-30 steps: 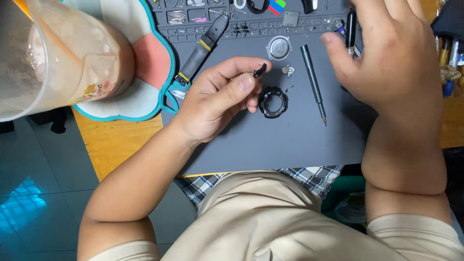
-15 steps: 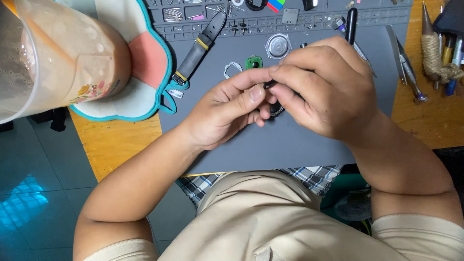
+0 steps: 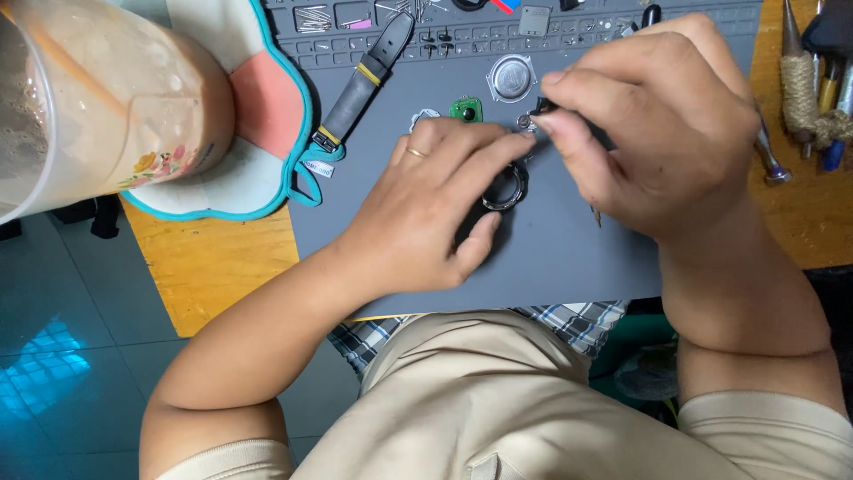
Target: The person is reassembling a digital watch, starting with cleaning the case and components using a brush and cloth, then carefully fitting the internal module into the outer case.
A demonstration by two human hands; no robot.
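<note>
The right hand (image 3: 662, 133) pinches a slim dark tool (image 3: 544, 107) between thumb and forefinger, tip down. The left hand (image 3: 435, 209) lies fingers-down on a dark ring-shaped watch case (image 3: 506, 188), pinning it to the grey mat (image 3: 569, 258) near the mat's centre. Good practice: keep the case pressed flat and the tool steady over the small silver part (image 3: 524, 122). A green circuit piece (image 3: 465, 109) and a black strap (image 3: 364, 80) lie toward the mat's far edge; a plastic jug (image 3: 98, 98) stands at the tabletop's (image 3: 222, 267) left edge.

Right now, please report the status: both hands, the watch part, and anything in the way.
Left hand pinches tiny part over watch ring. Right hand grips dark tool at it. Strap lies apart.
</note>
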